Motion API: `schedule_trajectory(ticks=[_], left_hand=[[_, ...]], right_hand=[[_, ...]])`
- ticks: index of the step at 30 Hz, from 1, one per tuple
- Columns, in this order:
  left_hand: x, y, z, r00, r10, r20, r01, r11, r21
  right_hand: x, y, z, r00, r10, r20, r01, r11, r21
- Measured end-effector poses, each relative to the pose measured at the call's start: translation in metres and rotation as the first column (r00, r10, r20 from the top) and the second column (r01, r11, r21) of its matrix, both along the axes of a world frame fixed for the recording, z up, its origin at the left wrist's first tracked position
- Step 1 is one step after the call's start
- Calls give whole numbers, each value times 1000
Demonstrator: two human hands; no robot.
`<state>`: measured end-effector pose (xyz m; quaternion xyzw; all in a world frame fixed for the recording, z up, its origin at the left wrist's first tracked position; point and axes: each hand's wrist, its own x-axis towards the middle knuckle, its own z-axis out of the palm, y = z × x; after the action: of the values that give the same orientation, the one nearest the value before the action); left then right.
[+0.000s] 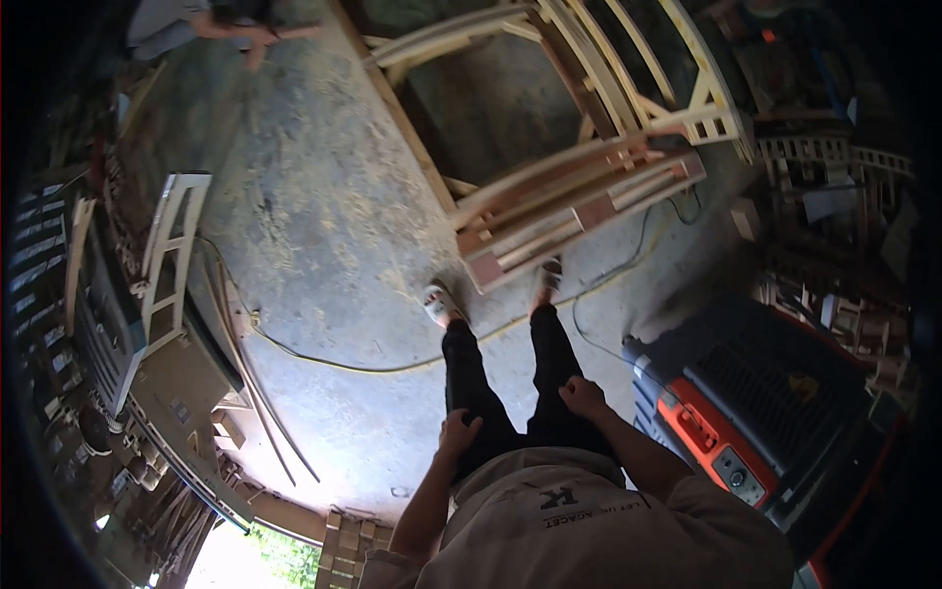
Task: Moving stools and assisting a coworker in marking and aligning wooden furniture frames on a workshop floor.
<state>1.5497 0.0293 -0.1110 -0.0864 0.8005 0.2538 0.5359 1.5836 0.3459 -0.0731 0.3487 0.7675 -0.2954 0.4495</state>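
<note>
Left hand (pixel 458 432) and right hand (pixel 583 396) at thighs of dark trousers (pixel 468 368); wooden frame (pixel 592 213) ahead on floor (pixel 324 206), yellowish cable (pixel 378 370) crossing near feet, orange-and-black machine (pixel 699 432) at right.

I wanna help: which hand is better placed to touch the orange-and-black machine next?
The right hand, I think: the orange-and-black machine stands on that side. The left hand is farther away, on the other side.

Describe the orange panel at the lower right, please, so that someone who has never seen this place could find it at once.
Look for the big dark machine at the lower right, beyond the person's right hand. The orange panel runs along its side nearest the person. Unlike the dark slatted casing beside it, the panel is bright and carries a round dial.
</note>
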Motion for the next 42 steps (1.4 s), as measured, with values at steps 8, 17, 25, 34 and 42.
schedule_trajectory(ticks=[8, 17, 25, 34, 42], left_hand=[[-43, -79, 53, 999, -49, 20, 51, 992, -113], [-94, -98, 84, 972, 142, -188, -124, 986, 108], [-199, -121, 130, 918, 195, -344, -200, 979, 21], [-364, -205, 104, 974, 58, -221, -64, 998, -20], [-486, -260, 98, 984, 37, -173, -27, 998, 62]], right_hand=[[-52, -78, 30, 910, 403, -93, -387, 909, 154], [-125, -108, 76, 772, 619, 146, -625, 780, 0], [-181, -114, 25, 826, 564, -1, -552, 807, -208], [-353, -214, 22, 770, 638, 3, -619, 747, -242], [-501, -265, 48, 831, 521, -195, -550, 823, -144]])
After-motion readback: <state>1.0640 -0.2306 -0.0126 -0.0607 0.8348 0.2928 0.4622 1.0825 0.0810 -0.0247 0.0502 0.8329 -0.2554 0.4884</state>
